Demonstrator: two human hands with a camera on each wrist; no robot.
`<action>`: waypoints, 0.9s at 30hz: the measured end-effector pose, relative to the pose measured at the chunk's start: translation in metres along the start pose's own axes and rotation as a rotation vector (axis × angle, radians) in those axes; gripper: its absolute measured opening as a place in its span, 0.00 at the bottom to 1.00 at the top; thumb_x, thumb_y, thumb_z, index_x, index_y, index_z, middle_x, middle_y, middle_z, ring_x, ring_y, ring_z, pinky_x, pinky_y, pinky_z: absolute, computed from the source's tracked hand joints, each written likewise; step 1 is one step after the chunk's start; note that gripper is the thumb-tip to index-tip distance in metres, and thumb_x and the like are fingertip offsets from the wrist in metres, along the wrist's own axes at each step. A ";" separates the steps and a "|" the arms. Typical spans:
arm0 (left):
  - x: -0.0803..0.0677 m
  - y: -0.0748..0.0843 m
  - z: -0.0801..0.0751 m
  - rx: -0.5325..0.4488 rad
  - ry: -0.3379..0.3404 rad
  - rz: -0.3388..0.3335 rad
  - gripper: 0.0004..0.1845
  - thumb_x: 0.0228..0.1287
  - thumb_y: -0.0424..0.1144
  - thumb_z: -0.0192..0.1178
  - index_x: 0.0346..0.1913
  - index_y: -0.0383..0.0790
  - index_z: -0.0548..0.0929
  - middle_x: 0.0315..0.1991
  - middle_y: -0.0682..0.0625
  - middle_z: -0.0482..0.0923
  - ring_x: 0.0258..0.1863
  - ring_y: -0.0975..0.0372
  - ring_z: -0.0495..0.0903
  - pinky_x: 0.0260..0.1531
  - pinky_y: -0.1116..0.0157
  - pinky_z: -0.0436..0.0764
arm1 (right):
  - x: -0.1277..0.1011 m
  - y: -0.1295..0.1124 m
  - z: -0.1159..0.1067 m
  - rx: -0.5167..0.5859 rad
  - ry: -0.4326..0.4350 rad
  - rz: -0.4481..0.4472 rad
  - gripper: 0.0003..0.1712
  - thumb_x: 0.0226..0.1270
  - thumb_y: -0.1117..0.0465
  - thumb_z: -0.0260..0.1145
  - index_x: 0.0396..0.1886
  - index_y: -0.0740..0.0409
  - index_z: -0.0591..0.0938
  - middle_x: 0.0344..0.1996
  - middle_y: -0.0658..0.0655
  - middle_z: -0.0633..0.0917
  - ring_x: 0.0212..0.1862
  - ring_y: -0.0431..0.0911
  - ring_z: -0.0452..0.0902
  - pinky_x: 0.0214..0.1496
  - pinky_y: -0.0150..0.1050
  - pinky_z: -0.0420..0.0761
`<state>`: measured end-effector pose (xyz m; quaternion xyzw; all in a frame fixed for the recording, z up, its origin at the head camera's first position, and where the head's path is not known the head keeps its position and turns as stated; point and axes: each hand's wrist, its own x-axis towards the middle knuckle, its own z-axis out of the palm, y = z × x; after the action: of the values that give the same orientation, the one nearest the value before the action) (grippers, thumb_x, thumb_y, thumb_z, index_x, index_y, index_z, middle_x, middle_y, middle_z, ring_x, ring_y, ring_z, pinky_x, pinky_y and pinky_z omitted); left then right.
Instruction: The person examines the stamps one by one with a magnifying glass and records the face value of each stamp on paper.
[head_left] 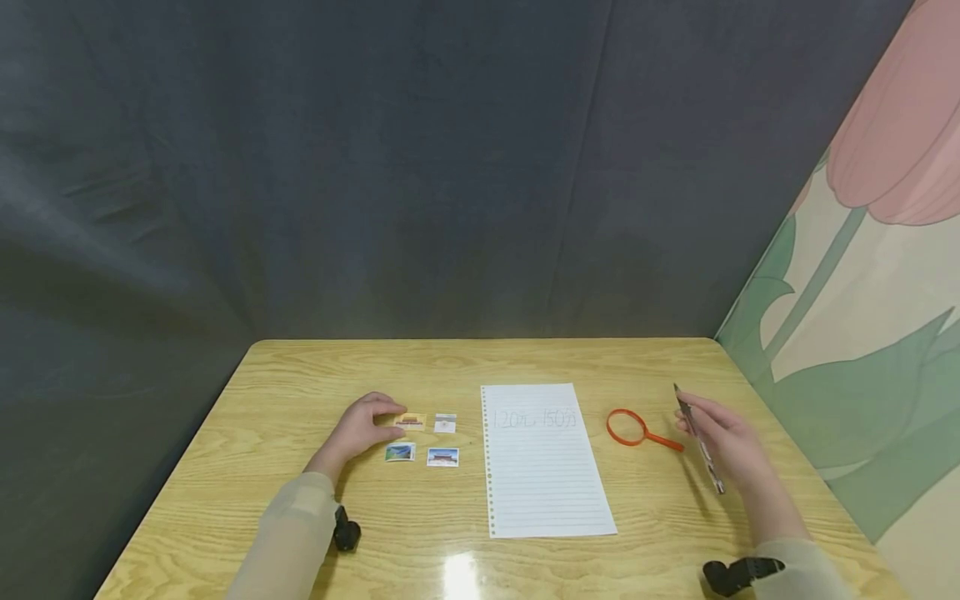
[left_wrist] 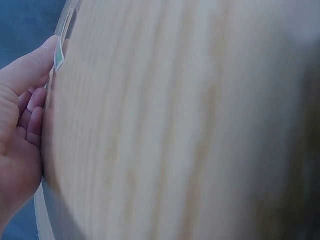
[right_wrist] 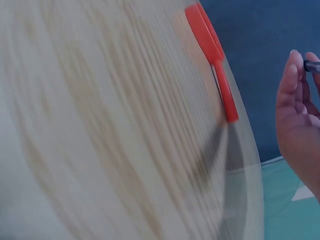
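Observation:
At the upper left stamp, a yellow one with a red building (head_left: pixel 410 421), my left hand (head_left: pixel 363 427) has its thumb and forefinger on opposite edges, pinching it at the table. Three more stamps lie close by: a pale one (head_left: pixel 445 423), a blue-green landscape (head_left: pixel 400 452) and one with a red-roofed building (head_left: pixel 442 457). Raised over the table's right side, my right hand (head_left: pixel 723 442) holds a pen (head_left: pixel 699 442) between thumb and fingers. The pen's dark end also shows in the right wrist view. Left of that hand lies a red magnifying glass (head_left: pixel 645 431).
A lined sheet of paper (head_left: pixel 547 483) with holes down its left edge lies mid-table, handwritten figures near its top. The wooden table (head_left: pixel 375 358) meets a dark curtain (head_left: pixel 450 208) behind and a flower-painted wall (head_left: pixel 862 350) at the right.

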<state>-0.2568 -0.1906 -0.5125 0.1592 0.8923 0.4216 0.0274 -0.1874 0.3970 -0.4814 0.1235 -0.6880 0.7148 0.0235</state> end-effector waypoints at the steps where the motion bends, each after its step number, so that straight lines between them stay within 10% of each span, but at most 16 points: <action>1: 0.000 0.000 0.000 -0.011 -0.002 0.011 0.21 0.58 0.39 0.73 0.54 0.38 0.85 0.52 0.47 0.78 0.56 0.49 0.75 0.61 0.47 0.73 | 0.001 0.001 0.003 0.020 -0.015 -0.003 0.21 0.79 0.69 0.50 0.67 0.59 0.76 0.45 0.47 0.85 0.45 0.38 0.84 0.53 0.30 0.81; 9: -0.004 0.011 0.002 -0.031 0.036 0.068 0.21 0.62 0.37 0.70 0.56 0.33 0.83 0.51 0.45 0.80 0.51 0.51 0.78 0.54 0.51 0.79 | 0.011 0.000 0.036 0.268 -0.175 -0.041 0.24 0.76 0.76 0.48 0.68 0.66 0.72 0.47 0.53 0.84 0.47 0.42 0.83 0.55 0.33 0.81; 27: -0.033 0.114 0.081 0.210 -0.102 0.317 0.22 0.64 0.42 0.68 0.58 0.38 0.83 0.58 0.46 0.80 0.60 0.52 0.76 0.63 0.53 0.73 | 0.045 0.015 0.123 -0.083 -0.115 0.003 0.20 0.75 0.66 0.58 0.59 0.76 0.74 0.40 0.61 0.87 0.38 0.39 0.84 0.42 0.34 0.86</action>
<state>-0.1813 -0.0731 -0.4809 0.3209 0.8926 0.3166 -0.0109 -0.2166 0.2682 -0.4836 0.1622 -0.7174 0.6774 -0.0121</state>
